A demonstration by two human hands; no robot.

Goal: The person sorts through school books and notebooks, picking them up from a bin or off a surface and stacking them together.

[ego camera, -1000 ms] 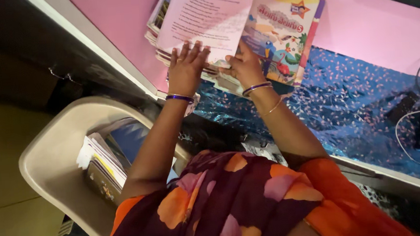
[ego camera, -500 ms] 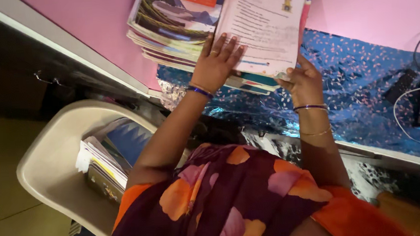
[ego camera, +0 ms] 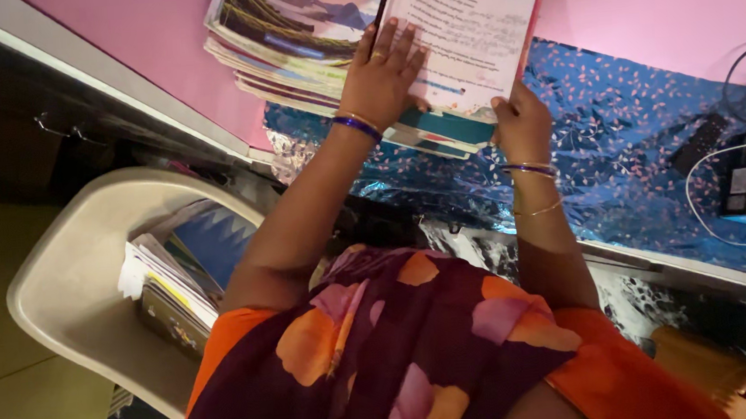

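Nearest, well behind the fingers and to their left, a beige plastic chair (ego camera: 64,301) holds a heap of booklets (ego camera: 168,281). Beyond it lies a blue patterned cloth (ego camera: 639,138) spread over the pink desk (ego camera: 160,49).

The right hand (ego camera: 522,125) grips the lower right corner of a printed page (ego camera: 474,27), its fingers curled and pinching the paper's edge. The left hand (ego camera: 379,78) lies flat on the page's left part, its fingers (ego camera: 397,46) spread and pressing down. The page rests on a stack of colourful books (ego camera: 291,40) that reaches out left of and beyond the left fingers. Well to the right of the right fingers, a white cable (ego camera: 711,168) loops beside a dark adapter (ego camera: 743,184).
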